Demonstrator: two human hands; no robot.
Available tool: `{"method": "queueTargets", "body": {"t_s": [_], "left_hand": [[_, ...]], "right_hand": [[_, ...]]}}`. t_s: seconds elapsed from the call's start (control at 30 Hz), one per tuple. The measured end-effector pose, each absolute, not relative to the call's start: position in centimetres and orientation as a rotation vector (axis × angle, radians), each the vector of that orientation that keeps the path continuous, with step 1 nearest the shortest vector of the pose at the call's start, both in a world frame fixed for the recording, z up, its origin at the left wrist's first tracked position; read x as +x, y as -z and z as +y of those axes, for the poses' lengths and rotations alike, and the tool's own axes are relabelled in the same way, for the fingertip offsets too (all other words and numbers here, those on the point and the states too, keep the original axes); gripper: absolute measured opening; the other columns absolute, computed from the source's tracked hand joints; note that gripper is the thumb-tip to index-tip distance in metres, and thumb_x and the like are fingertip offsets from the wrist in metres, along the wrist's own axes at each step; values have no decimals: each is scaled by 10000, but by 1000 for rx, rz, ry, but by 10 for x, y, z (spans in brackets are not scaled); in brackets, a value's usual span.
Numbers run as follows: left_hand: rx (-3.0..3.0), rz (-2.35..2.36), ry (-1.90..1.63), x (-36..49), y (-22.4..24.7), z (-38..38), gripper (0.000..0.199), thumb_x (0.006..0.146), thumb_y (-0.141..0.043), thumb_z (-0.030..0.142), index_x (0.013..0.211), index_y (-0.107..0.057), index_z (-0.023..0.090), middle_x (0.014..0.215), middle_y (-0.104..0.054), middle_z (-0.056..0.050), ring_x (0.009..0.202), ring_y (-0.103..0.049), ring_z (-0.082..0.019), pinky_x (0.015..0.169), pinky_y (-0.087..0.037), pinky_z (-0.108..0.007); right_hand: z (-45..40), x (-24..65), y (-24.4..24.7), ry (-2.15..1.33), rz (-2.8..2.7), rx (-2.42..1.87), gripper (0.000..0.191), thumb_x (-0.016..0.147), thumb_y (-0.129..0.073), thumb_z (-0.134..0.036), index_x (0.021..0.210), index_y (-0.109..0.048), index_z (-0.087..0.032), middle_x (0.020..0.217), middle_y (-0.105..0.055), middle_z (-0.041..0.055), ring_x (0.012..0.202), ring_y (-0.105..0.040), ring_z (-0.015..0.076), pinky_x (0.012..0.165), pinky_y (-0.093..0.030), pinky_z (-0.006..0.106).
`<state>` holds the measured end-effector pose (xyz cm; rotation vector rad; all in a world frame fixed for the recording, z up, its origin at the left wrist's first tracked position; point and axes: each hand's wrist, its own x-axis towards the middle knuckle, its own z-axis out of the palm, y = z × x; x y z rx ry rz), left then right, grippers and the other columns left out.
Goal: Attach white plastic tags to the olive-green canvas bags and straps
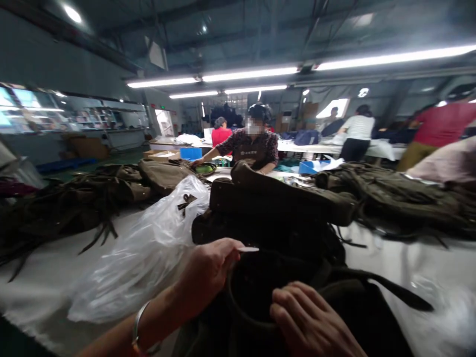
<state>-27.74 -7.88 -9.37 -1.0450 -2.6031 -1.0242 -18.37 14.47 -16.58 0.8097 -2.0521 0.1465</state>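
Observation:
In the head view my left hand (213, 263), with a bracelet at its wrist, pinches a small flat white piece (248, 249) that points right. It is held just above the opening of a dark olive fabric bag (249, 320). My right hand (307, 315) is curled over the near right edge of that opening, gripping the rim. Its thumb is hidden. The inside of the bag is too dark to make out. A strap (401, 292) sticks out to the right. Behind the bag lie more dark olive bags (275, 198), stacked up.
A clear plastic bag (141, 258) lies left of my hands on the white table (126, 225). Olive bags with straps are heaped at the left (111, 186) and right (401, 203). Across the table stands a co-worker (253, 144); other people work farther back.

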Motion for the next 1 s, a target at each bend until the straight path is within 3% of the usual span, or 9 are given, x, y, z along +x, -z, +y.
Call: {"method": "queueTargets", "body": {"t_s": [0.1,0.23,0.37,0.47,0.53,0.63,0.8,0.93,1.0], "left_hand": [[-1334,-2641,716,-278,86,-43,271,932,-463,183,998,-724,219,901,-714,-54,794,-651,-213,719,-447,-286],[-1850,-2748,459,-289,65,-13,238,806,-524,90,792,-729,210,682,-638,-5,657,-569,-179,627,-398,-267],[-2459,-2968,988,-298,56,2,98,747,-592,149,694,-669,179,622,-598,31,617,-551,-145,594,-424,-225],[-2443,-3171,1593,-299,64,5,79,682,-692,204,754,-676,174,638,-629,28,601,-572,-143,610,-478,-229],[-2344,-3230,1836,-297,70,5,164,684,-737,254,819,-697,171,673,-651,19,587,-574,-134,605,-487,-224],[-2360,-3152,1847,-292,71,8,184,708,-732,264,862,-719,165,693,-645,22,581,-541,-118,590,-464,-209],[-2424,-3015,1827,-287,65,15,179,789,-700,307,890,-716,160,739,-625,21,648,-521,-120,648,-455,-211],[-2492,-3030,1894,-288,68,16,333,842,-721,476,942,-711,158,777,-621,7,690,-525,-122,688,-456,-206],[-2448,-3039,1917,-288,70,14,362,838,-736,509,918,-704,157,777,-607,12,694,-516,-111,677,-448,-185]], "right_hand": [[149,-167,141,-126,-2146,707,294,986,-341,-63,999,-616,-166,910,-692,47,793,-628,169,819,-474,339],[157,-154,123,-161,-2234,586,254,964,-421,-71,1092,-609,-184,944,-670,44,803,-604,192,723,-466,333],[166,-161,123,-84,-2269,322,293,879,-474,-5,1087,-617,-154,1078,-666,106,1007,-608,276,874,-493,433],[170,-162,134,46,-2256,233,437,839,-456,14,1243,-580,-97,1231,-635,179,1163,-569,337,998,-454,538],[171,-156,141,9,-2255,222,550,830,-440,3,1370,-499,-87,1310,-606,185,1213,-553,326,1014,-464,528],[171,-141,146,-160,-2195,337,617,851,-452,-94,1464,-378,-74,1389,-559,183,1295,-512,293,1055,-472,486],[173,-121,148,-571,-2064,510,410,940,-457,-130,1345,-409,-164,1432,-528,163,1359,-494,246,1039,-516,402],[177,-115,151,-741,-2042,540,135,989,-471,-157,1077,-528,-241,1293,-633,80,1299,-551,232,1006,-531,383],[179,-114,152,-822,-2034,517,84,1003,-494,-212,989,-566,-252,1231,-662,56,1270,-569,227,987,-529,356]]}}
